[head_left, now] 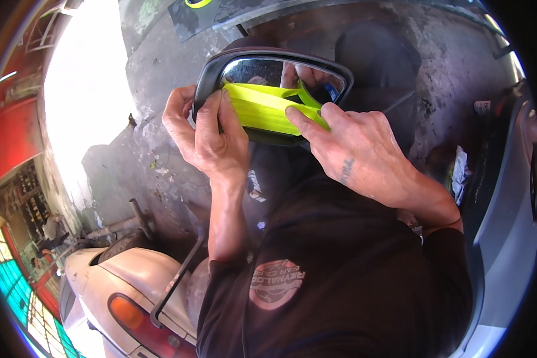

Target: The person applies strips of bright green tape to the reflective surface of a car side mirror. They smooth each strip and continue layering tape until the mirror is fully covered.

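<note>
A black car side mirror (253, 67) is in front of me, its glass facing up toward me. Bright yellow-green masking tape (259, 110) runs in strips across the lower part of the glass. My left hand (212, 134) grips the mirror's left side, with its thumb and a fingertip at the tape's left end. On the right, my right hand (364, 149) holds the tape's other end, index finger stretched along it. A loose piece of tape curves up beside these fingers. The glass reflects fingers and part of the tape. Some right-hand fingertips are hidden.
A yellow-green ring (198, 2), like a tape roll, lies on a dark surface at the top. A silver car body (504, 238) rises close on my right. At the lower left stands a pale car (134, 274) with a red and orange tail light. The concrete floor (155, 113) is stained.
</note>
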### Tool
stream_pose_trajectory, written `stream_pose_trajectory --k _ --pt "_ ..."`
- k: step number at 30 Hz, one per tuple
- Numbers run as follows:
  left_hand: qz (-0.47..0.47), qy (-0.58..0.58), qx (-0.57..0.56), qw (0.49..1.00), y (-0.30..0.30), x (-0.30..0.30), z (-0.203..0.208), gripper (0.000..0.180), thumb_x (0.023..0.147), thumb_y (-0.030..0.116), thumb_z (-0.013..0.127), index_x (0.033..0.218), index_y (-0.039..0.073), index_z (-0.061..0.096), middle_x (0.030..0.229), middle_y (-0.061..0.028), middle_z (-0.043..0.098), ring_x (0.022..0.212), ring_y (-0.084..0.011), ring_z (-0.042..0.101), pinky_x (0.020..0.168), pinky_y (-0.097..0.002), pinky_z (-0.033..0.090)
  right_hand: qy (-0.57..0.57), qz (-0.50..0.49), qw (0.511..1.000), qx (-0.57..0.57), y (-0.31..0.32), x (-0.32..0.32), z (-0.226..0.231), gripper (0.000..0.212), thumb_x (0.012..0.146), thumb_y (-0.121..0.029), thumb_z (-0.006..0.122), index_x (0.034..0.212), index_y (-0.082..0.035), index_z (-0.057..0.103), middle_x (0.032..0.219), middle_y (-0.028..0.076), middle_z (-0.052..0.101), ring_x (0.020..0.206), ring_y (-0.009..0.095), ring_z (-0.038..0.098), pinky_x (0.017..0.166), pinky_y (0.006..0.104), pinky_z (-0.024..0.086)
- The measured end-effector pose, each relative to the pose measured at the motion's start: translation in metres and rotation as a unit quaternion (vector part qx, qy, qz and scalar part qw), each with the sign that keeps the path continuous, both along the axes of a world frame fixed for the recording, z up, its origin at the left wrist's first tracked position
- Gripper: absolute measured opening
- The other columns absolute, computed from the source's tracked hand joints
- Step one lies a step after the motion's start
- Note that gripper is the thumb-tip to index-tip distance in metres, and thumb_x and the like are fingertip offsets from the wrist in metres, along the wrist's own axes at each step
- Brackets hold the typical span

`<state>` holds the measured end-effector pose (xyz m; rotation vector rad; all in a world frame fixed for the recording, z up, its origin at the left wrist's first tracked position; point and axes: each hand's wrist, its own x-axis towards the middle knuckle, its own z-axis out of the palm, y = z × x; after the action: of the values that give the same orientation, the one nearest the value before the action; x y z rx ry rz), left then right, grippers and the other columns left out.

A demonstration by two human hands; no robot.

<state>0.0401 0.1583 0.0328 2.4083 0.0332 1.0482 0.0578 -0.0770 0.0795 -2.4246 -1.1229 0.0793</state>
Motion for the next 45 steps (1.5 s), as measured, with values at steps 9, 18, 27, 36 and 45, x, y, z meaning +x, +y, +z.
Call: stream_pose_trajectory --k 9,18,27,36,45 --pt "0.008 -0.027 0.051 0.998 -0.002 0.002 0.003 0.021 0.085 -0.006 0.085 0.101 0.001 0.074 0.122 -0.0185 0.061 0.097 -0.0281 0.068 0.082 -0.0387 0.062 -0.006 -0.027 0.999 -0.022 0.003 0.0 -0.005 0.056 0.087 -0.011 0.08 0.142 -0.011 0.068 0.087 0.009 0.06 0.066 0.026 0.07 0.058 0.0398 0.056" --pt "-0.048 -0.067 -0.255 0.963 -0.003 0.009 0.003 0.036 0.089 0.009 0.09 0.113 -0.001 0.065 0.127 -0.0177 0.063 0.107 -0.0273 0.07 0.092 -0.0391 0.06 0.009 -0.026 0.999 -0.018 0.005 0.002 -0.003 0.044 0.094 -0.015 0.069 0.136 -0.001 0.069 0.087 0.015 0.065 0.064 0.032 0.07 0.057 0.0438 0.053" --pt "0.006 0.152 -0.313 0.937 0.001 0.011 0.02 0.053 0.089 0.023 0.095 0.127 -0.006 0.071 0.103 -0.011 0.079 0.093 -0.0165 0.074 0.088 -0.0301 0.059 -0.118 0.015 0.993 0.004 -0.026 -0.021 -0.002 0.058 0.086 -0.013 0.072 0.143 -0.005 0.069 0.09 0.006 0.058 0.074 0.021 0.064 0.061 0.0355 0.054" --pt "0.012 0.116 -0.189 0.975 -0.005 0.012 0.017 0.054 0.091 0.031 0.091 0.13 -0.001 0.074 0.118 -0.0167 0.077 0.106 -0.0263 0.075 0.093 -0.0411 0.059 -0.072 -0.011 0.992 -0.104 -0.053 -0.03 0.004 0.057 0.083 -0.012 0.071 0.138 0.002 0.069 0.084 0.008 0.059 0.066 0.019 0.06 0.055 0.0335 0.051" --pt "-0.031 -0.02 0.223 0.974 -0.009 0.007 0.014 0.035 0.086 0.009 0.086 0.119 0.018 0.08 0.134 -0.0127 0.06 0.13 -0.0358 0.053 0.107 -0.0513 0.042 -0.06 -0.044 0.982 -0.171 -0.034 -0.022 -0.008 0.054 0.088 -0.009 0.072 0.141 0.003 0.068 0.082 0.009 0.057 0.064 0.02 0.063 0.055 0.035 0.054"
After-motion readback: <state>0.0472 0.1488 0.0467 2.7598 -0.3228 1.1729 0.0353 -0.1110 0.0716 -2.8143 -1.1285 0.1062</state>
